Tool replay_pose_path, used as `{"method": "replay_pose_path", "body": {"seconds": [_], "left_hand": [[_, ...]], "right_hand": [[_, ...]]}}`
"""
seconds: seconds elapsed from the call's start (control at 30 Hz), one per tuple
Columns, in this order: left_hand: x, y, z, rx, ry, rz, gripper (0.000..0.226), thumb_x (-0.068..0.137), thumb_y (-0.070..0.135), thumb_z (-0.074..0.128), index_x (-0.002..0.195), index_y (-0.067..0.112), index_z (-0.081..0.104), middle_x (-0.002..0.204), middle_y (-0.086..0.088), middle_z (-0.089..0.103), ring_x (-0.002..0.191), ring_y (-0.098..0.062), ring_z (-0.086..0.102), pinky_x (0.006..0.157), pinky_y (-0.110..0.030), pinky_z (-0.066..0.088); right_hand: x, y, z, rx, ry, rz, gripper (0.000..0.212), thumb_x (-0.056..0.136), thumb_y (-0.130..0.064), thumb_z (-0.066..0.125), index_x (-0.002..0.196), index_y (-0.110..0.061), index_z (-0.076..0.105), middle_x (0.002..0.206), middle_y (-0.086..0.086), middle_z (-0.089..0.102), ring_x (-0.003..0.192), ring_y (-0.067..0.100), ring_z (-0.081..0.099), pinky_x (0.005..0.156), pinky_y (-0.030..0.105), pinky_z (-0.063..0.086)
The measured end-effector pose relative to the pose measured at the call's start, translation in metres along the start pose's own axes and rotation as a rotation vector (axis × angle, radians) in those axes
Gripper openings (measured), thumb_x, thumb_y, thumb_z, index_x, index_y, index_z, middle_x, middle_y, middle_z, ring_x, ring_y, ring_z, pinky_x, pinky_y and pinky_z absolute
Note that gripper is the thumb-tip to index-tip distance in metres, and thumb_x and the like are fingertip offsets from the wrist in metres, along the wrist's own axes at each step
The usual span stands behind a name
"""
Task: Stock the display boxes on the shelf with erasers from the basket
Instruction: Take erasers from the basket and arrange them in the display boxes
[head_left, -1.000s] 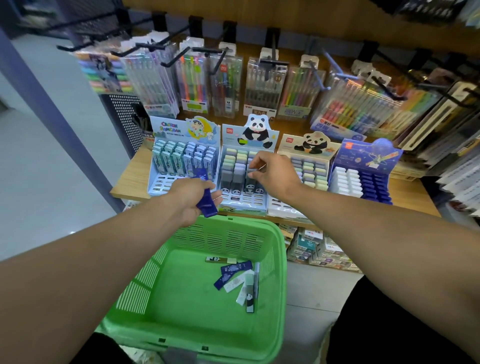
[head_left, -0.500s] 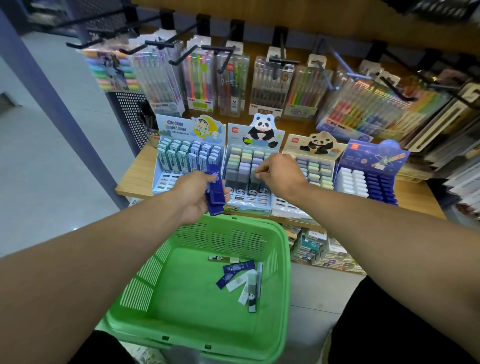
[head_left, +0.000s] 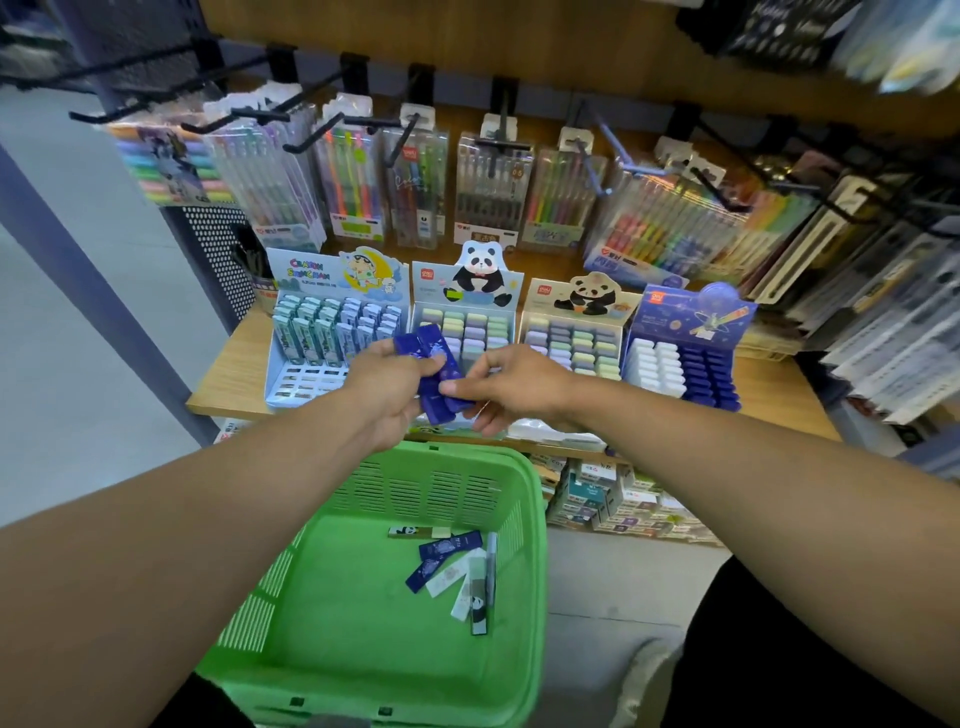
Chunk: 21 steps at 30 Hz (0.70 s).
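My right hand (head_left: 511, 387) has left the panda box (head_left: 465, 332) and now joins my left hand (head_left: 387, 387); both pinch the dark blue erasers (head_left: 434, 366), a small stack, perhaps three, glossy sleeves. They belong in the blue box (head_left: 685, 353) at two o'clock. More lie in the basket (head_left: 332, 597) at six.

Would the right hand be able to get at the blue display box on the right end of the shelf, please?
Probably yes: the right hand is pinching a dark blue eraser just left of the blue display box, and nothing stands between them; its dark blue slots face the person.
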<state>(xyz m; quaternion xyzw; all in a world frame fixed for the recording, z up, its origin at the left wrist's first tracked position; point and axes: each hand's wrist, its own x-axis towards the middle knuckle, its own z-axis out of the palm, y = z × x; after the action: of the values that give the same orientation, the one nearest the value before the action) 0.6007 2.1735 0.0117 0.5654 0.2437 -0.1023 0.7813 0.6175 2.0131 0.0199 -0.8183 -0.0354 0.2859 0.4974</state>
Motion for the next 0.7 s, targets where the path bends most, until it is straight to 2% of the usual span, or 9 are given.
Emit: {"method": "replay_pose_path", "body": {"seconds": [0.07, 0.17, 0.23, 0.3, 0.37, 0.47, 0.53, 0.6, 0.7], "left_hand": [[0.0, -0.005, 0.015, -0.001, -0.011, 0.001, 0.038, 0.091, -0.004, 0.063, 0.126, 0.004, 0.053, 0.115, -0.019, 0.068, 0.087, -0.028, 0.07, 0.063, -0.039, 0.062], [-0.003, -0.012, 0.043, -0.015, -0.091, -0.048, 0.031, 0.095, 0.0, 0.059, 0.125, 0.002, 0.053, 0.107, -0.02, 0.07, 0.075, -0.025, 0.072, 0.063, -0.034, 0.062], [-0.009, -0.019, 0.058, 0.009, -0.14, -0.098, 0.032, 0.1, 0.002, 0.05, 0.132, -0.001, 0.049, 0.11, -0.02, 0.068, 0.079, -0.024, 0.071, 0.063, -0.034, 0.061], [-0.013, -0.028, 0.07, 0.044, -0.163, -0.133, 0.041, 0.102, -0.001, 0.043, 0.142, 0.0, 0.038, 0.115, -0.019, 0.065, 0.086, -0.027, 0.069, 0.066, -0.037, 0.058], [-0.016, -0.036, 0.082, 0.073, -0.198, -0.152, 0.047, 0.102, -0.004, 0.04, 0.147, 0.003, 0.03, 0.119, -0.019, 0.064, 0.092, -0.029, 0.068, 0.074, -0.04, 0.057], [-0.023, -0.04, 0.099, 0.132, -0.265, -0.163, 0.036, 0.102, -0.002, 0.044, 0.137, 0.003, 0.041, 0.121, -0.016, 0.065, 0.1, -0.028, 0.067, 0.086, -0.042, 0.053], [-0.026, -0.042, 0.107, 0.178, -0.303, -0.166, 0.023, 0.102, 0.005, 0.047, 0.125, 0.006, 0.052, 0.117, -0.011, 0.068, 0.095, -0.024, 0.068, 0.084, -0.041, 0.053], [-0.03, -0.046, 0.114, 0.197, -0.312, -0.165, 0.021, 0.102, 0.011, 0.05, 0.122, 0.009, 0.055, 0.108, -0.007, 0.071, 0.091, -0.022, 0.069, 0.077, -0.038, 0.055], [-0.033, -0.05, 0.123, 0.214, -0.328, -0.167, 0.012, 0.103, 0.017, 0.05, 0.114, 0.015, 0.056, 0.103, -0.006, 0.073, 0.087, -0.021, 0.069, 0.061, -0.031, 0.055]], "right_hand": [[-0.006, 0.008, -0.008, 0.099, 0.071, 0.013, 0.026, 0.087, -0.021, 0.079, 0.092, -0.008, 0.056, 0.078, 0.014, 0.071, 0.065, 0.022, 0.071, 0.071, 0.036, 0.064], [-0.019, 0.023, -0.032, 0.219, 0.198, 0.065, 0.02, 0.089, -0.006, 0.075, 0.094, -0.008, 0.056, 0.081, 0.014, 0.068, 0.068, 0.021, 0.07, 0.074, 0.035, 0.064], [-0.03, 0.035, -0.053, 0.266, 0.301, 0.074, 0.014, 0.091, 0.001, 0.07, 0.097, -0.005, 0.059, 0.084, 0.013, 0.068, 0.068, 0.019, 0.069, 0.073, 0.032, 0.063], [-0.045, 0.049, -0.078, 0.268, 0.415, 0.056, 0.009, 0.092, 0.004, 0.067, 0.097, -0.004, 0.066, 0.084, 0.011, 0.069, 0.066, 0.017, 0.067, 0.066, 0.025, 0.061], [-0.061, 0.065, -0.103, 0.182, 0.499, 0.034, 0.007, 0.094, 0.0, 0.067, 0.099, -0.004, 0.07, 0.081, 0.009, 0.068, 0.067, 0.018, 0.063, 0.061, 0.023, 0.058], [-0.084, 0.087, -0.129, -0.145, 0.523, 0.081, 0.006, 0.099, -0.015, 0.063, 0.105, -0.014, 0.065, 0.082, 0.007, 0.066, 0.071, 0.022, 0.063, 0.059, 0.031, 0.054], [-0.093, 0.099, -0.142, -0.285, 0.518, 0.109, 0.013, 0.101, -0.018, 0.061, 0.114, -0.017, 0.06, 0.085, 0.007, 0.062, 0.075, 0.026, 0.061, 0.063, 0.036, 0.051], [-0.099, 0.107, -0.151, -0.374, 0.547, 0.096, 0.019, 0.101, -0.016, 0.061, 0.119, -0.016, 0.059, 0.083, 0.008, 0.055, 0.075, 0.033, 0.058, 0.066, 0.043, 0.048], [-0.105, 0.115, -0.158, -0.443, 0.585, 0.088, 0.013, 0.1, -0.01, 0.06, 0.108, -0.02, 0.057, 0.09, 0.01, 0.054, 0.076, 0.038, 0.057, 0.065, 0.047, 0.05]]}}
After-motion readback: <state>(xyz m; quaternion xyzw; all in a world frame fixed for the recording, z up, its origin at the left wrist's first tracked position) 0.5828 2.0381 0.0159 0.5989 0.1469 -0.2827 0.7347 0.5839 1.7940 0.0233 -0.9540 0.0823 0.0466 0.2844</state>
